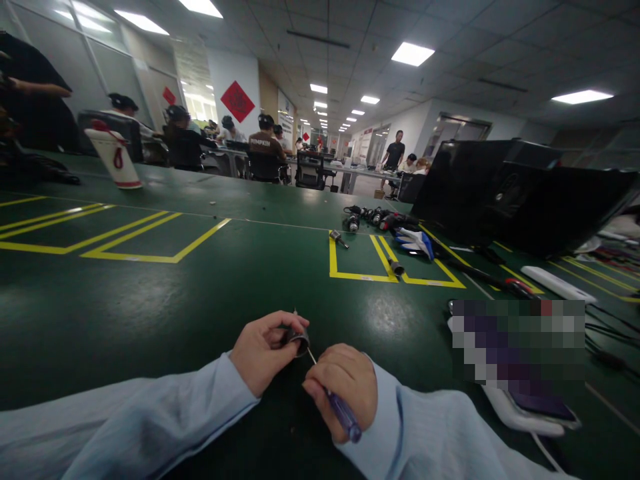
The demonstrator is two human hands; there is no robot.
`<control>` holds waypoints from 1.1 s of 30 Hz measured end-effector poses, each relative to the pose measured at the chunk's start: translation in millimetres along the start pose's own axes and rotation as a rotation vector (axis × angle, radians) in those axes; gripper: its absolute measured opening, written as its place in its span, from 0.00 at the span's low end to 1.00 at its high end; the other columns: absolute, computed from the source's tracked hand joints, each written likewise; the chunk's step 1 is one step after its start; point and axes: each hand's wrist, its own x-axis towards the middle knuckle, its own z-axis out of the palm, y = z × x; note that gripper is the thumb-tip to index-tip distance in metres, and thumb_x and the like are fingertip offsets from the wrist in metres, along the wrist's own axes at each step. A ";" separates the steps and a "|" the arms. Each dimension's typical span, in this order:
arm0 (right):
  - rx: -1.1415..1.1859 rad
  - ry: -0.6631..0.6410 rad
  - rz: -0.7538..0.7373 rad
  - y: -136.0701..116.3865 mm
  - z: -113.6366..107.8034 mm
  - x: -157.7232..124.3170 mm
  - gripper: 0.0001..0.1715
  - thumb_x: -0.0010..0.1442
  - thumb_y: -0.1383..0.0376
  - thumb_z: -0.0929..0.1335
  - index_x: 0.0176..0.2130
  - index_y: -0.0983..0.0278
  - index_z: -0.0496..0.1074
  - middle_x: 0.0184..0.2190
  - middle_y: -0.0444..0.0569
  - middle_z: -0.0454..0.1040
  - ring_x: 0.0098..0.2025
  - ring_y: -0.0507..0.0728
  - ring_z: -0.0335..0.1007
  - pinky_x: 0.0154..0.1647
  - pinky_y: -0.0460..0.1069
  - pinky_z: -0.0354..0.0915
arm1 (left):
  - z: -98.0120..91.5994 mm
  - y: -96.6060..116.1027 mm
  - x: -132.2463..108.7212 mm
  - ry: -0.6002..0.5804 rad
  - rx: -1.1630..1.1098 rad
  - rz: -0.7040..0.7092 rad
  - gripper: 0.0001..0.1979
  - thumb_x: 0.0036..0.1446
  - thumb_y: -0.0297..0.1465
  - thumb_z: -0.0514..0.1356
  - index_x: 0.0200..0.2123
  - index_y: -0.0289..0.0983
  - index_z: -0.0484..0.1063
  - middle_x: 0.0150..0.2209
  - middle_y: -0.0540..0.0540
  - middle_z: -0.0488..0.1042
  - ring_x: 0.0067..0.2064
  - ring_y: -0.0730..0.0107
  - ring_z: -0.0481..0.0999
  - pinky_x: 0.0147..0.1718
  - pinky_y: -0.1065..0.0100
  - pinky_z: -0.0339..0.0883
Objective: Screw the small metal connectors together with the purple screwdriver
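Observation:
My left hand (pixel 265 350) is closed around a small dark metal cup-shaped part (pixel 301 343), its round mouth turned toward my right side. In my right hand (pixel 345 383) is a screwdriver (pixel 344 415) with a see-through purple handle. Its thin shaft reaches the rim of the cup; whether the tip goes inside is hidden by my fingers. A thin point shows beyond my left fingers, and I cannot tell which piece it belongs to. Farther off on the green table lie a similar metal cup with a shank (pixel 339 239) and another short metal cup (pixel 397 268).
Yellow tape outlines (pixel 347 275) mark the green tabletop (pixel 190 307). Blue-and-white gloves (pixel 414 243) and dark tools with cables (pixel 373 217) lie behind. To the right are a phone-like slab (pixel 525 373), a white power strip (pixel 557 285) and black cases (pixel 465 190). A paper cup (pixel 116 159) stands far left.

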 end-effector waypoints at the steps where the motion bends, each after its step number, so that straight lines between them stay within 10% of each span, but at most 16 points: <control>1: 0.031 0.005 0.033 -1.6 -1.8 0.4 0.13 0.56 0.67 0.60 0.24 0.67 0.68 0.18 0.49 0.70 0.23 0.52 0.64 0.26 0.48 0.61 | -0.7 -1.1 -0.1 -0.006 0.003 0.006 0.06 0.36 0.24 0.59 0.23 0.33 0.66 0.35 0.44 0.73 0.31 0.68 0.76 0.33 0.68 0.70; 8: 0.850 0.020 1.031 6.6 -7.9 4.3 0.25 0.51 0.49 0.63 0.16 0.66 0.62 0.09 0.42 0.62 0.09 0.45 0.55 0.09 0.40 0.49 | -13.4 3.3 -4.1 -0.037 -0.008 -0.065 0.10 0.40 0.29 0.61 0.29 0.33 0.66 0.39 0.43 0.72 0.34 0.63 0.75 0.32 0.63 0.73; 11: 1.025 -0.054 1.195 16.0 -3.8 5.5 0.28 0.41 0.46 0.66 0.12 0.67 0.61 0.08 0.43 0.63 0.06 0.44 0.52 0.06 0.40 0.45 | -15.5 11.9 -15.2 -0.045 -0.028 -0.154 0.10 0.40 0.30 0.61 0.30 0.33 0.67 0.40 0.44 0.71 0.36 0.61 0.75 0.28 0.62 0.74; 33: 1.104 -0.161 1.148 6.4 12.2 -7.0 0.29 0.43 0.44 0.66 0.16 0.68 0.64 0.07 0.41 0.63 0.08 0.45 0.58 0.06 0.38 0.51 | -6.1 10.8 -50.2 -0.140 -0.087 -0.272 0.04 0.38 0.25 0.60 0.23 0.35 0.68 0.39 0.45 0.69 0.34 0.64 0.72 0.27 0.65 0.73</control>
